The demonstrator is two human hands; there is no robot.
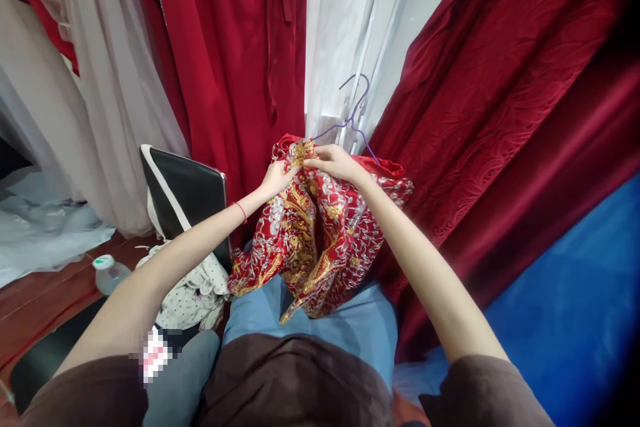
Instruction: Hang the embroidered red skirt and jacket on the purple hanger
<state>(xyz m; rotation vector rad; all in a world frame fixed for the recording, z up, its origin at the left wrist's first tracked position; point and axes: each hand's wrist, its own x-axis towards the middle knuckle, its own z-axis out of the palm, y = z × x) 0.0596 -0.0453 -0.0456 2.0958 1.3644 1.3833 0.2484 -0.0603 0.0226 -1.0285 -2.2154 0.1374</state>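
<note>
Wears a dark brown, short-sleeved cloth top (290, 387), plain in colour across the front and softly creased above the lap. Has a loose, wide-cut left sleeve (90, 393) and a matching right sleeve (480, 390), cut to end on the upper arm. Below the waist, wears light blue cloth trousers (373, 320), unpatterned and faintly shaded by folds. Around the left wrist, has a thin red cord bracelet (243, 212). Goes bare along the left forearm (200, 246) and right forearm (407, 233), likewise over the left hand (278, 178) and right hand (336, 161).
</note>
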